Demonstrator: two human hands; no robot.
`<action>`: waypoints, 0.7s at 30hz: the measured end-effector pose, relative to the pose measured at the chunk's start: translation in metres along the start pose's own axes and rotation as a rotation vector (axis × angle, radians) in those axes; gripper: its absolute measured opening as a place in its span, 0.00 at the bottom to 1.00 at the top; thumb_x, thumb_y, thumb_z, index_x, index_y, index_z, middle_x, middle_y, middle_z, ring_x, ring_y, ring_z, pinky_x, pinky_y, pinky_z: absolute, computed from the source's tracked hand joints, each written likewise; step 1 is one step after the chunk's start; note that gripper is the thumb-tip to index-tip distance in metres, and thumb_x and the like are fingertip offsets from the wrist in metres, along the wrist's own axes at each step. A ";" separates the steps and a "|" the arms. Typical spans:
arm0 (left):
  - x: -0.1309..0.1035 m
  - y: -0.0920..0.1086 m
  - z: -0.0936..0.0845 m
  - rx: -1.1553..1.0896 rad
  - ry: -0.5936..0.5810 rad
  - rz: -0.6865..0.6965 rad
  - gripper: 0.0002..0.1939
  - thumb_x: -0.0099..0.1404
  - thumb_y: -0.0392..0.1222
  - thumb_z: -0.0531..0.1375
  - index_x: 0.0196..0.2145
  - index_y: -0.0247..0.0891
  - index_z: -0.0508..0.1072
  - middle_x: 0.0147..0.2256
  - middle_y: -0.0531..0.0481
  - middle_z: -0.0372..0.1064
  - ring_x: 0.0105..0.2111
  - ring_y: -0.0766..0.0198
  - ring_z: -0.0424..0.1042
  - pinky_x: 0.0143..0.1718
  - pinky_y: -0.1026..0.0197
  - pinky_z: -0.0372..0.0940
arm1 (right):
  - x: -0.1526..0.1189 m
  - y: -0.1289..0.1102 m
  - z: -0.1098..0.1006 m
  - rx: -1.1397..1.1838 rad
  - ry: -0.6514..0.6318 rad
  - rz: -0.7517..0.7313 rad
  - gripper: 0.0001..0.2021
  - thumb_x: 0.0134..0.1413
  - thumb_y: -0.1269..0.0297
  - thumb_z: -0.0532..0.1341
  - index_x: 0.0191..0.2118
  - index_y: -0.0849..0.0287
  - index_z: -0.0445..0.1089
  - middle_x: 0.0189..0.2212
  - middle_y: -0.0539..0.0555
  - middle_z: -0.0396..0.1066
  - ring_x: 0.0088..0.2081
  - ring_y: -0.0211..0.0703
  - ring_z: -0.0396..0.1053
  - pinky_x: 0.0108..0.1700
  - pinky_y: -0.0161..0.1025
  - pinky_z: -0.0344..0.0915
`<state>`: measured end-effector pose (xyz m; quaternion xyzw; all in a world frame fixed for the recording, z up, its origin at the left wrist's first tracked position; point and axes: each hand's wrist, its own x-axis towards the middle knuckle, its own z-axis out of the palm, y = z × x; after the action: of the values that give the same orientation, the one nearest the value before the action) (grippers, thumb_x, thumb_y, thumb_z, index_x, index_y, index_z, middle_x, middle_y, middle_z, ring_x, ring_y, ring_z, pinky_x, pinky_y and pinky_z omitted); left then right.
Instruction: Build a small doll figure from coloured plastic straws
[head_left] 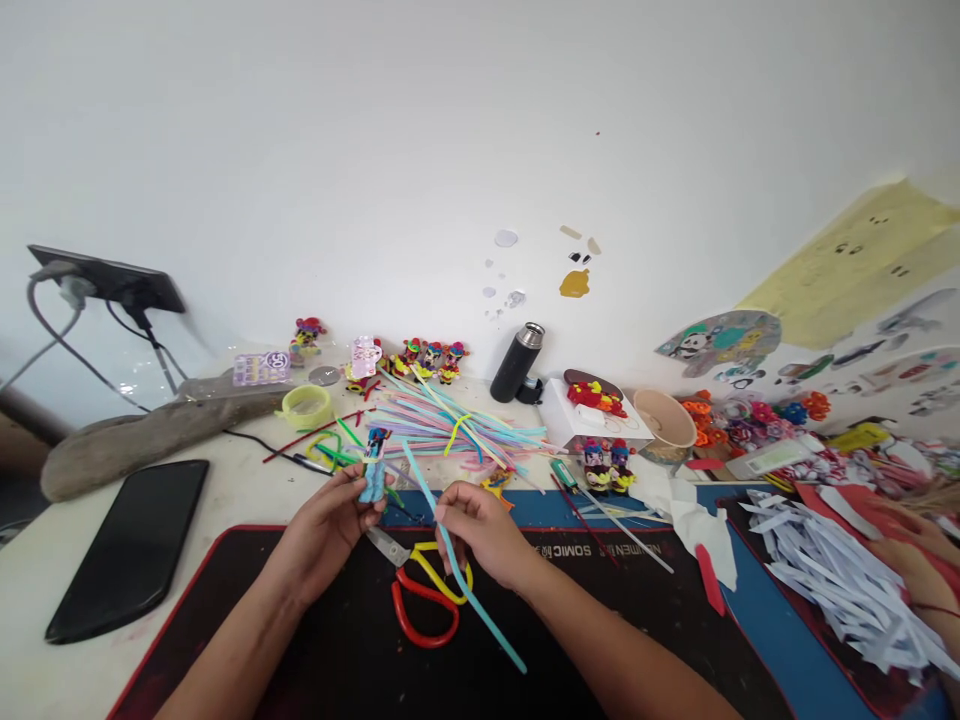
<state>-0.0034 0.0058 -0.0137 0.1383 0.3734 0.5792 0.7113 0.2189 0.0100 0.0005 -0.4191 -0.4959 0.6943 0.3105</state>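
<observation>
My left hand (330, 525) is closed around a small pipe cleaner figure (374, 478) with a light blue body and a dark blue and red head. Between the thumb and fingers of my right hand (480, 530) is a long light blue pipe cleaner (480, 607); one end points up toward the figure, the other slants down over the mat. Scissors (426, 622) with one red and one yellow handle lie below, between my hands, their blades near my left fingers. Behind them spreads a pile of pastel pipe cleaners (480, 430).
A black flask (517, 362) stands by the wall, with finished figures (431, 360) left of it and more (607, 465) to the right. Yellow tape (306, 407) and a black tablet (131, 550) lie left. At right, another person's hand (919, 535) is near white paper strips (840, 590).
</observation>
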 end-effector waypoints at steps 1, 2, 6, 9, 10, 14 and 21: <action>-0.001 0.001 0.001 -0.015 0.001 0.003 0.11 0.55 0.30 0.70 0.35 0.37 0.75 0.30 0.49 0.77 0.26 0.62 0.76 0.24 0.64 0.70 | 0.000 0.003 -0.001 -0.047 -0.020 0.023 0.16 0.58 0.49 0.67 0.36 0.55 0.65 0.21 0.45 0.73 0.17 0.37 0.69 0.19 0.31 0.57; -0.001 0.002 0.002 -0.031 0.003 0.006 0.11 0.55 0.30 0.69 0.35 0.37 0.76 0.30 0.49 0.77 0.26 0.62 0.75 0.24 0.64 0.70 | 0.001 0.006 -0.002 -0.100 -0.035 0.039 0.15 0.59 0.50 0.66 0.36 0.55 0.65 0.22 0.46 0.74 0.18 0.38 0.71 0.19 0.31 0.58; -0.005 0.007 0.005 -0.077 0.011 0.018 0.11 0.54 0.29 0.69 0.35 0.37 0.76 0.29 0.50 0.76 0.25 0.62 0.76 0.27 0.63 0.72 | 0.009 0.019 -0.011 -0.414 -0.030 -0.010 0.06 0.61 0.61 0.65 0.35 0.55 0.68 0.27 0.48 0.78 0.23 0.38 0.75 0.26 0.32 0.64; -0.006 0.009 0.007 -0.103 0.020 0.025 0.12 0.54 0.29 0.69 0.35 0.38 0.76 0.29 0.50 0.77 0.25 0.63 0.76 0.28 0.63 0.73 | 0.020 0.019 -0.018 -0.569 -0.001 -0.066 0.02 0.61 0.67 0.64 0.36 0.55 0.69 0.29 0.49 0.79 0.25 0.40 0.77 0.30 0.34 0.67; -0.007 0.010 0.007 -0.110 0.021 0.024 0.12 0.54 0.28 0.69 0.35 0.38 0.75 0.29 0.50 0.77 0.25 0.63 0.76 0.28 0.63 0.73 | 0.024 0.016 -0.020 -0.584 0.023 -0.089 0.03 0.60 0.67 0.64 0.35 0.55 0.70 0.29 0.49 0.79 0.26 0.41 0.77 0.30 0.35 0.67; -0.007 0.009 0.008 -0.132 0.024 0.017 0.12 0.54 0.28 0.68 0.35 0.38 0.75 0.29 0.49 0.78 0.25 0.63 0.76 0.25 0.64 0.72 | 0.037 -0.007 -0.022 -0.562 0.218 -0.237 0.04 0.60 0.65 0.65 0.34 0.55 0.70 0.28 0.49 0.77 0.31 0.43 0.78 0.35 0.37 0.68; -0.007 0.006 0.007 -0.136 0.004 -0.001 0.13 0.55 0.28 0.68 0.38 0.38 0.75 0.32 0.47 0.79 0.26 0.63 0.77 0.31 0.63 0.75 | 0.036 -0.013 -0.004 -0.134 0.162 -0.178 0.18 0.57 0.47 0.67 0.36 0.55 0.65 0.25 0.47 0.76 0.19 0.40 0.73 0.23 0.35 0.64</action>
<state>-0.0031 0.0031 -0.0028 0.0883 0.3348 0.6032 0.7185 0.2065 0.0462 0.0020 -0.4476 -0.5497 0.5933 0.3813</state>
